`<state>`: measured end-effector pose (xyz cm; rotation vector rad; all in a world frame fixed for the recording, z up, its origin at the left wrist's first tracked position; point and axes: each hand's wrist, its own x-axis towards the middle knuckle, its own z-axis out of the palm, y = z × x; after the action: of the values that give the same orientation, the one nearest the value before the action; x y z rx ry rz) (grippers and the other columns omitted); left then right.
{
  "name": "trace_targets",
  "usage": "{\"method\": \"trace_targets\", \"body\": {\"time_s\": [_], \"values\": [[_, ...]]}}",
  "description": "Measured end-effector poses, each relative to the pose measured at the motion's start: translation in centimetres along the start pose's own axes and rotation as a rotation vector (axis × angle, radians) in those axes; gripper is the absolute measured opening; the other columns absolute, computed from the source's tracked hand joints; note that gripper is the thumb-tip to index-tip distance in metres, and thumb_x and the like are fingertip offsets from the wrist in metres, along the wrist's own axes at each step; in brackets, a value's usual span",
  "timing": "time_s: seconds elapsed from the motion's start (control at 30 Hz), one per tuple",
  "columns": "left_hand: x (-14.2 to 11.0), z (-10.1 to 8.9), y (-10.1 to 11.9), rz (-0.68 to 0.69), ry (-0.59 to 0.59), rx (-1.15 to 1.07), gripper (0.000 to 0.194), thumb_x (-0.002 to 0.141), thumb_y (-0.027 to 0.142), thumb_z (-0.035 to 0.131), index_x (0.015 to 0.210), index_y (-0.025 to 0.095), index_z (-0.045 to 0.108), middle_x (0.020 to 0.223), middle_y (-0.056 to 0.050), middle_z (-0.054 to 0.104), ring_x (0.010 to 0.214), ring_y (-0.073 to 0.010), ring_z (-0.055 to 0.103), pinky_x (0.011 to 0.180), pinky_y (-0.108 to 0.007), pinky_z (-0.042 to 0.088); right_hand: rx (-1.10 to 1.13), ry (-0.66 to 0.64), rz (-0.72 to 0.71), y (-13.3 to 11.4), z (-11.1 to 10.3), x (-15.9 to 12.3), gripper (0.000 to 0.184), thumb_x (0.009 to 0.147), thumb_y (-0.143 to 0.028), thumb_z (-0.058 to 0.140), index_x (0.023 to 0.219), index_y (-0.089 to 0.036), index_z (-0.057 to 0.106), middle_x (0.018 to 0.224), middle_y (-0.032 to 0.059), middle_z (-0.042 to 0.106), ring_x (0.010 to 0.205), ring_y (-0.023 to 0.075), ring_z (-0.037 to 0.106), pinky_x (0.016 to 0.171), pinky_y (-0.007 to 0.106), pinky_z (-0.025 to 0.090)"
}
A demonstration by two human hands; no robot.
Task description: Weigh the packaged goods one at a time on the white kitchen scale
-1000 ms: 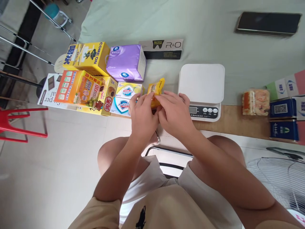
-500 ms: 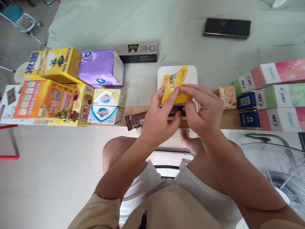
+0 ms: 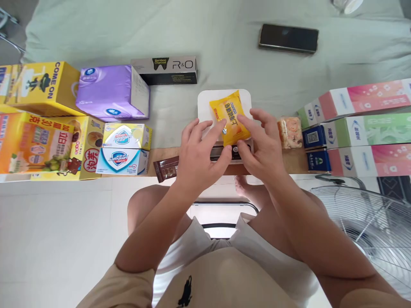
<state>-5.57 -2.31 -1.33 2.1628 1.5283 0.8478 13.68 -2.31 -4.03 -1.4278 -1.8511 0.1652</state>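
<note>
One yellow packet (image 3: 231, 116) lies on the white scale (image 3: 204, 102), between your left hand (image 3: 199, 157) and your right hand (image 3: 263, 149). You have the fingers of both spread, tips at the packet's edges; whether they touch it cannot be told. One brown packet (image 3: 166, 168) lies on the surface (image 3: 292, 161), just beside your left hand.

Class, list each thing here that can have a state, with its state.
Yellow packet: lying on the scale, no tear visible
Scale: bearing the packet, display partly covered
Brown packet: lying down, partly hidden
Phone: flat, screen dark
Fan: running or not, cannot tell
Left hand: open, fingers spread
Right hand: open, fingers slightly curled
</note>
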Motion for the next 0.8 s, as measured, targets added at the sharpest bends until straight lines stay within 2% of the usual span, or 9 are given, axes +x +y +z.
{"method": "trace_targets", "body": {"time_s": [0.1,0.17,0.23,0.37,0.5,0.63,0.73,0.8], "values": [[-0.2,0.3,-0.2,0.012,-0.006,0.015,0.054,0.097,0.040,0.057,0.148,0.023,0.066,0.141,-0.015,0.065,0.143,-0.0366,0.051,0.131,-0.059,0.034,-0.091,-0.114,0.049,-0.6,0.5,-0.1,0.050,0.095,-0.031,0.053,0.144,-0.030,0.063,0.162,0.0111,0.053,0.151,0.0347,0.050,0.122,0.060,0.042],[-0.3,0.4,-0.3,0.012,-0.010,0.022,0.054,0.097,0.041,0.057,0.148,0.025,0.065,0.142,-0.015,0.064,0.146,-0.0360,0.050,0.132,-0.059,0.033,-0.151,-0.158,0.069,-1.0,0.7,-0.1,0.052,0.095,-0.033,0.053,0.147,-0.030,0.061,0.167,0.0096,0.050,0.158,0.0380,0.042,0.124,0.065,0.036],[-0.4,0.4,-0.4,0.013,-0.032,0.016,0.054,0.097,0.041,0.057,0.148,0.025,0.065,0.144,-0.014,0.064,0.147,-0.0357,0.049,0.133,-0.060,0.030,-0.173,-0.167,0.073,-1.2,0.7,-0.2,0.052,0.095,-0.034,0.054,0.147,-0.028,0.061,0.166,0.0101,0.052,0.161,0.0383,0.039,0.125,0.064,0.034],[-0.5,0.5,-0.4,0.009,-0.081,-0.012,0.054,0.096,0.042,0.058,0.147,0.024,0.064,0.145,-0.014,0.065,0.150,-0.0364,0.048,0.134,-0.062,0.026,-0.168,-0.157,0.048,-1.3,0.8,-0.4,0.051,0.096,-0.036,0.054,0.145,-0.027,0.062,0.161,0.0097,0.058,0.157,0.0349,0.046,0.124,0.060,0.036],[-0.3,0.4,-0.3,0.019,-0.084,-0.011,0.056,0.096,0.043,0.059,0.148,0.022,0.063,0.149,-0.013,0.065,0.154,-0.0369,0.044,0.136,-0.061,0.024,-0.162,-0.090,0.062,-1.3,0.8,-0.5,0.050,0.096,-0.038,0.053,0.144,-0.027,0.062,0.157,0.0114,0.062,0.152,0.0351,0.052,0.121,0.060,0.039],[-0.4,0.4,-0.5,0.040,-0.083,-0.041,0.058,0.096,0.045,0.060,0.147,0.019,0.063,0.153,-0.014,0.064,0.160,-0.0398,0.038,0.136,-0.062,0.024,-0.141,-0.150,0.063,-1.5,0.7,-0.4,0.048,0.098,-0.038,0.051,0.143,-0.028,0.065,0.149,0.0102,0.068,0.152,0.0351,0.053,0.120,0.060,0.041],[-0.5,0.2,-0.4,0.081,-0.075,-0.096,0.060,0.097,0.047,0.058,0.150,0.020,0.060,0.165,-0.015,0.053,0.164,-0.0419,0.031,0.135,-0.066,0.026,-0.084,-0.156,0.032,-1.7,0.5,-0.5,0.049,0.099,-0.037,0.047,0.144,-0.025,0.064,0.150,0.0118,0.068,0.150,0.0328,0.057,0.118,0.056,0.048],[-0.6,-0.1,0.0,0.112,-0.086,-0.165,0.060,0.099,0.047,0.055,0.153,0.022,0.056,0.173,-0.013,0.041,0.166,-0.0391,0.030,0.134,-0.064,0.029,-0.047,-0.125,0.011,-1.9,0.3,-0.6,0.051,0.100,-0.036,0.044,0.147,-0.024,0.061,0.150,0.0124,0.068,0.148,0.0301,0.058,0.117,0.052,0.052]]}}
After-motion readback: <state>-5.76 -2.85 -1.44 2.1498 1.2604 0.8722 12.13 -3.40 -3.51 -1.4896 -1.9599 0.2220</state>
